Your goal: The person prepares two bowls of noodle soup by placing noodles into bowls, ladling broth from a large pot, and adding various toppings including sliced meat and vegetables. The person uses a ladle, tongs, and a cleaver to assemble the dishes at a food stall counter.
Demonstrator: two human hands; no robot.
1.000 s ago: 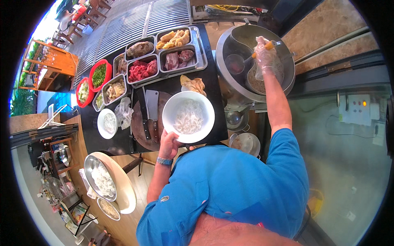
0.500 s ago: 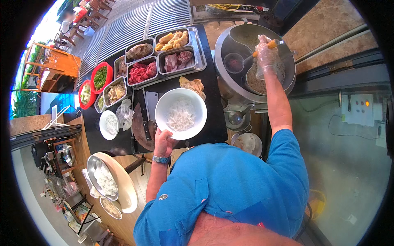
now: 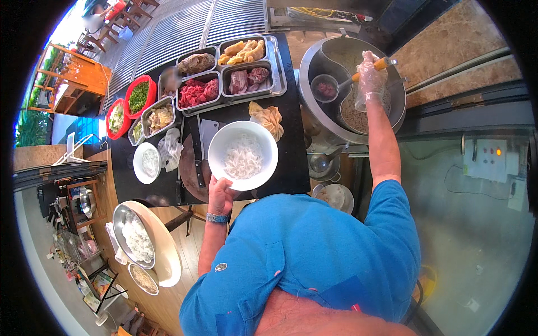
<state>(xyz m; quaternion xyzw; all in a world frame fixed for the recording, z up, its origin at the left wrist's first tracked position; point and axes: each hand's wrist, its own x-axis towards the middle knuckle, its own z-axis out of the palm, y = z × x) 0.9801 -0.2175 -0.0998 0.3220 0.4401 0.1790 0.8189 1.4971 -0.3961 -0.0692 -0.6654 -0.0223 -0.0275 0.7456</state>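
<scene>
My left hand (image 3: 222, 196) grips the near rim of a white bowl (image 3: 216, 140) holding pale rice noodles (image 3: 244, 157). In a clear plastic glove, my right hand (image 3: 372, 78) is closed round the wooden handle of a strainer ladle (image 3: 347, 82). Reddish meat (image 3: 325, 89) lies in its round basket. The basket is at one section of a big steel pot (image 3: 307, 106), whose curved divider parts it in two. Broth with bits floating in it (image 3: 354, 115) fills the other section, under my right hand.
Steel trays of raw meat (image 3: 196, 94) stand on the black table (image 3: 291, 162), beside red bowls of chopped greens (image 3: 138, 96). A cleaver (image 3: 208, 134) and knife (image 3: 197, 151) lie behind my left hand. Noodles fill a steel basin (image 3: 120, 229) at lower left. Another ladle (image 3: 320, 162) rests beside the pot.
The meat in the strainer basket shows more plainly and redder than before. Both hands keep their grips, and the whole view has shifted slightly.
</scene>
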